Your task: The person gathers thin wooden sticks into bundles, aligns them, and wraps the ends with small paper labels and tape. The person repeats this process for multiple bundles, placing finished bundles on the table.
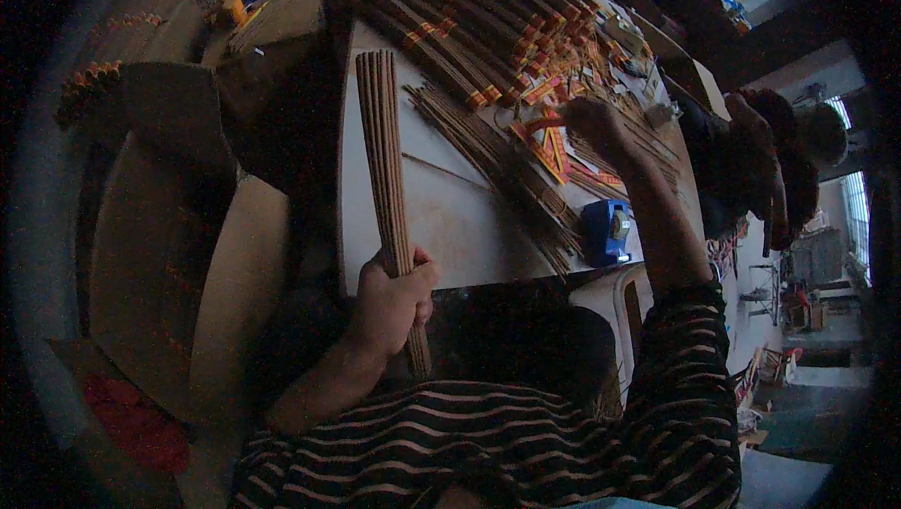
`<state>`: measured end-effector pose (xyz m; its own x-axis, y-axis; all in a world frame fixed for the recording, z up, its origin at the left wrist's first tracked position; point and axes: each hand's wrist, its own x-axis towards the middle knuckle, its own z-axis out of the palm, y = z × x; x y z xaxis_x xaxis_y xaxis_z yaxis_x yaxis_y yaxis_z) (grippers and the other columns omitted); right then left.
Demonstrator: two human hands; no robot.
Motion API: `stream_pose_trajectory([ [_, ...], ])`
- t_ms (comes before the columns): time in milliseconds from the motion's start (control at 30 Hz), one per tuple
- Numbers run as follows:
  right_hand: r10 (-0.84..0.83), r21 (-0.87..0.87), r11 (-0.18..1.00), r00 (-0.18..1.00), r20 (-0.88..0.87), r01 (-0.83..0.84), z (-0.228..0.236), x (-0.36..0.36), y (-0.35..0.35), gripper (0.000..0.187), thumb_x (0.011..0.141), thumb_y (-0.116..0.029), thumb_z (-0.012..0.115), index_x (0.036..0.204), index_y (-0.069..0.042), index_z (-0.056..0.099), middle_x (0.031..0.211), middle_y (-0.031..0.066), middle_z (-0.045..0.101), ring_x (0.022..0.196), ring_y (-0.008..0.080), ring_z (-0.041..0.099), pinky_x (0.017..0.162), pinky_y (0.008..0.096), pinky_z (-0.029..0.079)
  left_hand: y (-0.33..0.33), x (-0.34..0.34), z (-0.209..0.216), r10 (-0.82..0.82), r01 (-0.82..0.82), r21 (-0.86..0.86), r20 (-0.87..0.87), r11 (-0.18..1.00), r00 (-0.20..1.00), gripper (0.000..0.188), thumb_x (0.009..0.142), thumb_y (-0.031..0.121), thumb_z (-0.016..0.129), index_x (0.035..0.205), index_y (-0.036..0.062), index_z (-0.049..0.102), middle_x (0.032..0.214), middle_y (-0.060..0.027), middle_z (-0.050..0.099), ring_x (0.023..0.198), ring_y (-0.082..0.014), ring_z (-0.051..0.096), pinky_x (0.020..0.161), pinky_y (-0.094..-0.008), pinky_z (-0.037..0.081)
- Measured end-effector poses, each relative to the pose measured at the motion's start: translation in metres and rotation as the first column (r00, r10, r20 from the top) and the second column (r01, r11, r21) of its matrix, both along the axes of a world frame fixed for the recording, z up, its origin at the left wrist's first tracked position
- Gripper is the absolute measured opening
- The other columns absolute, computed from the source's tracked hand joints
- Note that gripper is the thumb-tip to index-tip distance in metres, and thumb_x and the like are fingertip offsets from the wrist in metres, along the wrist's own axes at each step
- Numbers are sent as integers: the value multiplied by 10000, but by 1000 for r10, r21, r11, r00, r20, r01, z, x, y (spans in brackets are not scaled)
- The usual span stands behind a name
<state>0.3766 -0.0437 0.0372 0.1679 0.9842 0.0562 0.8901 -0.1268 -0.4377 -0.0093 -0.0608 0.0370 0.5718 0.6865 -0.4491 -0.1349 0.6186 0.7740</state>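
Observation:
My left hand (394,295) is closed around the lower part of a bundle of long brown incense sticks (380,143). The bundle stands nearly upright in the picture, over the left edge of the white table. My right hand (595,119) reaches over the table with its fingers drawn together among red and yellow paper labels (552,154). Whether a label is between its fingertips is too dark to tell. Between my hands, loose incense sticks (488,157) lie slantwise on the table. A blue tape dispenser (606,231) stands below my right forearm.
Finished bundles with red and yellow bands (460,26) are piled across the far side of the white table (375,265). Open cardboard boxes (155,256) stand at the left, with red material (136,420) beside them. A white chair (627,295) is near the table's front right.

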Motion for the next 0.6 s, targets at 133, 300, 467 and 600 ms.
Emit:
stream_pose_trajectory([
  [133,141,-23,990,986,91,-140,-10,1,-28,95,777,-103,590,829,-23,578,720,105,582,646,184,541,590,304,441,-1,-2,-1,-15,15,2,-10,1000,1000,125,746,66,564,802,19,462,517,-8,410,368,-100,398,342,-245,336],
  [300,116,-112,987,993,5,-114,5,-18,-43,218,770,-112,606,979,-51,600,817,97,622,697,185,558,657,301,451,-1,-5,0,-2,2,-14,7,1000,1000,113,749,70,564,788,28,467,546,-4,421,384,-92,403,353,-235,339],
  [467,-43,-152,988,991,-129,23,-5,2,-46,235,791,-110,582,1006,-14,591,882,80,632,747,182,581,685,311,455,-1,-6,0,-30,30,-26,10,999,1000,86,754,56,557,760,34,474,572,-2,442,397,-84,414,366,-230,345],
  [600,-77,-112,994,802,-592,13,5,1,-45,292,776,-144,633,1036,-22,584,950,83,615,879,140,558,762,277,449,-2,-3,-2,-1,1,8,-4,1000,1000,107,758,57,561,798,30,465,538,-4,414,375,-90,393,349,-235,342],
])
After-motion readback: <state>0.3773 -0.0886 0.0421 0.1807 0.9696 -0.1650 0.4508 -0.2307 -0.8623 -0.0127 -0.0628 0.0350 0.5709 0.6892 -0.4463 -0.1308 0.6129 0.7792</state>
